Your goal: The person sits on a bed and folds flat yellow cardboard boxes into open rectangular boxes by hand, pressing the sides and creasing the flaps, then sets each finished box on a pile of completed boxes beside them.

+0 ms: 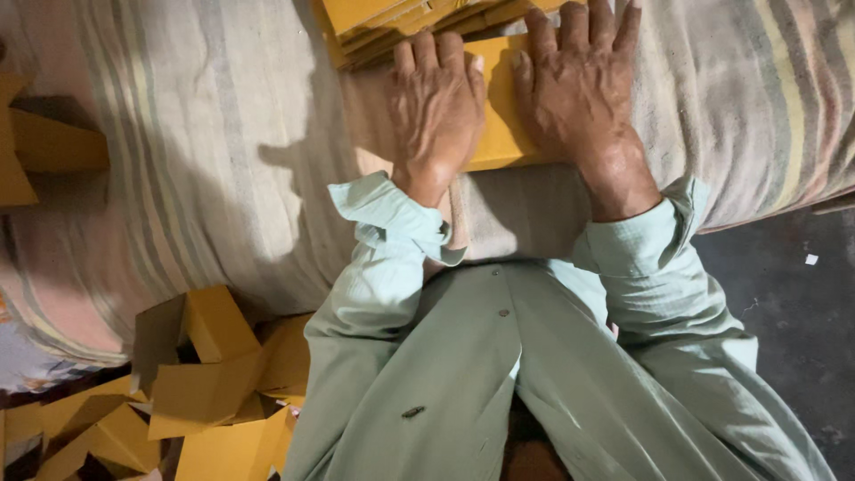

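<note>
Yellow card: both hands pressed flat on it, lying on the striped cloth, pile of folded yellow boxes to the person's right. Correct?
Not quite. In the head view the pile of boxes is on the person's left. Both the left hand and the right hand do press the yellow card on the striped cloth.

Pale green buttoned shirt (463, 356) with long, loose-cuffed sleeves (392, 223)

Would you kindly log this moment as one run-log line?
left hand: flat on yellow card sheet | right hand: flat on same sheet | sheet: on striped cloth | folded yellow boxes: lower left
</note>
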